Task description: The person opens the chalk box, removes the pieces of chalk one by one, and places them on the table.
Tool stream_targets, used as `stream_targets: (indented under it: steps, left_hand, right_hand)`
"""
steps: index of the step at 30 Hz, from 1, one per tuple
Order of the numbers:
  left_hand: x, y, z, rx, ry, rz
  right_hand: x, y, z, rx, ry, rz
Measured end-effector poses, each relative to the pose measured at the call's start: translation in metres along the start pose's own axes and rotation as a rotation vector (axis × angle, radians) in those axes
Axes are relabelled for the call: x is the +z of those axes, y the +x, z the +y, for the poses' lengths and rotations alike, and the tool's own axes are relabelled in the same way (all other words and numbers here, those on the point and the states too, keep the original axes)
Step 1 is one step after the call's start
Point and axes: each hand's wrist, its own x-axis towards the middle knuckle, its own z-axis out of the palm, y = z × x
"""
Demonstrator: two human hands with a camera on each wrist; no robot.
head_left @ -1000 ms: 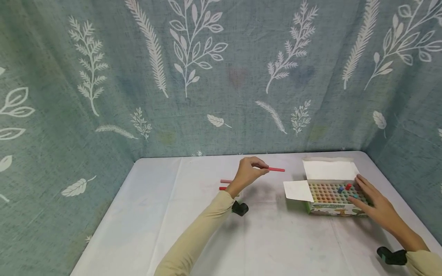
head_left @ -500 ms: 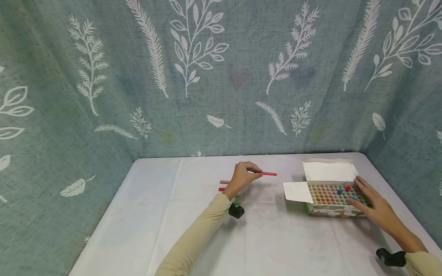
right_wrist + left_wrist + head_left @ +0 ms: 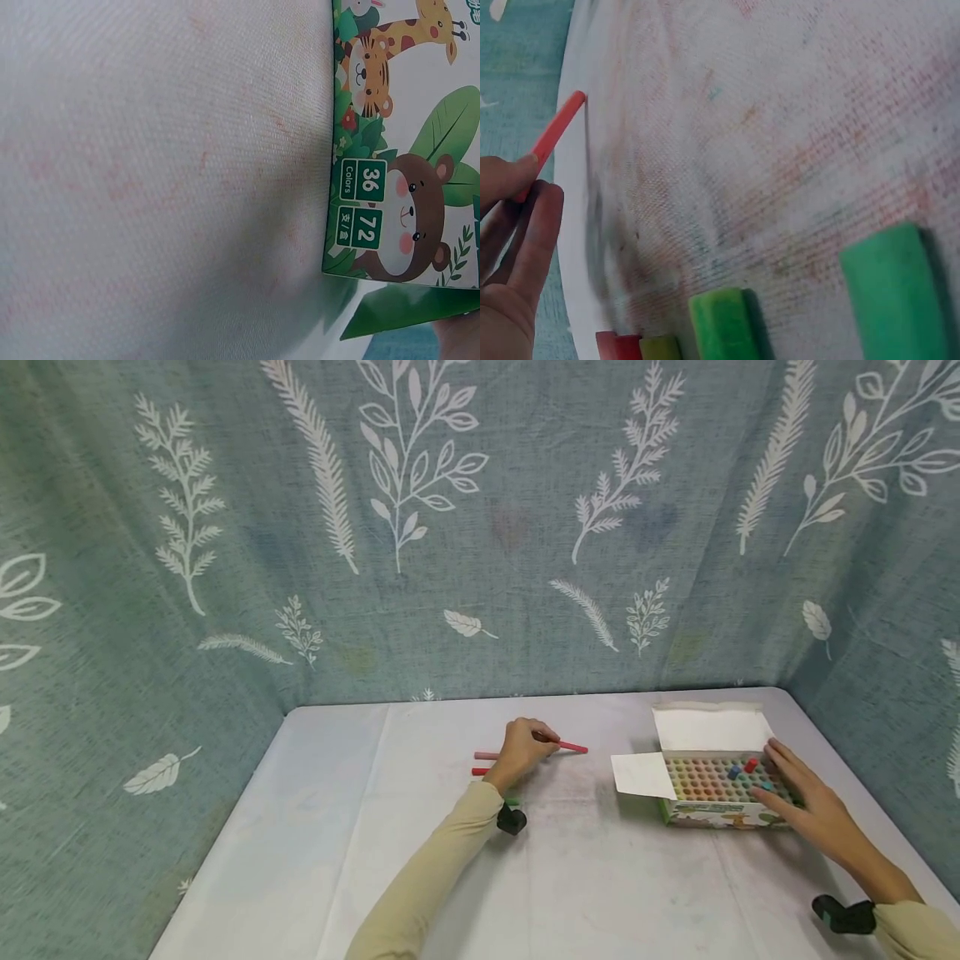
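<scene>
In the head view my left hand [image 3: 521, 752] pinches a coral-red chalk stick [image 3: 573, 747] between thumb and fingertips, low over the far middle of the table. The left wrist view shows the same chalk [image 3: 561, 121] pointing away from the fingers. Beneath that wrist lie a pink chalk [image 3: 486, 756], a red chalk [image 3: 479, 772] and a green chalk [image 3: 724, 322], partly covered by the arm. My right hand [image 3: 813, 802] rests on the right end of an opened chalk box [image 3: 705, 815], fingers extended along its side and thumb over its front edge.
Inside the box is a grid of round holes, with a blue chalk [image 3: 733, 772] and a red chalk [image 3: 751, 765] sticking up. White flaps [image 3: 643, 775] stand out left and back. A patterned curtain [image 3: 465, 527] borders the white, chalk-smudged tablecloth [image 3: 615, 877].
The left hand has moved left and lower with the coral-red chalk, whose free end now tips slightly downward. The right hand stays on the box.
</scene>
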Motion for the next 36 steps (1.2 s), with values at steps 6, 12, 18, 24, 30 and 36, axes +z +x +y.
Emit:
stream_targets:
  steps: [6, 12, 18, 24, 30, 36]
  left_hand:
    - [0.005, 0.002, -0.003, 0.004, 0.117, -0.014]
    - [0.007, 0.001, -0.003, 0.025, 0.255, -0.013]
    - [0.009, 0.003, -0.004, 0.025, 0.301, -0.012]
    - [0.007, 0.004, -0.001, 0.009, 0.285, -0.003]
    - [0.005, 0.002, 0.005, -0.003, 0.225, -0.012]
    - [0.004, 0.000, 0.018, 0.007, 0.164, 0.005]
  right_hand:
    - [0.000, 0.001, 0.000, 0.007, 0.002, -0.004]
    - [0.000, 0.000, 0.000, -0.004, 0.002, 0.012]
    - [0.001, 0.000, 0.002, -0.004, 0.000, 0.023]
    - [0.001, 0.000, 0.003, -0.023, 0.020, 0.029]
    - [0.001, -0.001, 0.003, -0.026, 0.022, 0.022]
    - [0.001, -0.001, 0.004, -0.037, 0.027, 0.032]
